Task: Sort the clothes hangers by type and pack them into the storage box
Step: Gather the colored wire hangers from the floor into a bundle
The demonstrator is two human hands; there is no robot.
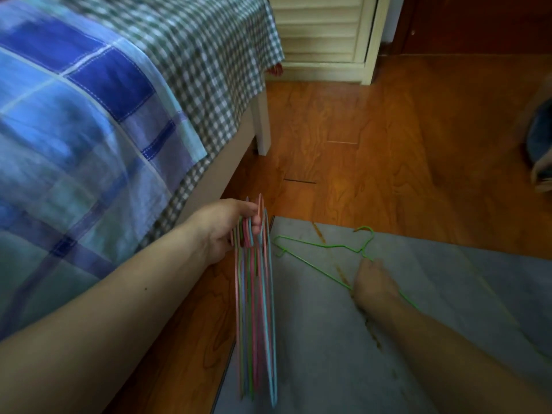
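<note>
I see the left hand [221, 228] clamped on the hanger bundle [257, 294], hanging edge-on. The right hand [373, 286] pinches the green hanger [322, 249] on the grey mat [448, 294]; its long axis runs up-left toward the bundle.

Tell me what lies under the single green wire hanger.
The green wire hanger lies on a grey mat over wooden floor; the right hand covers part of it.

A home bedroom: quilted bed [89, 130], wooden floor [388, 144].
</note>
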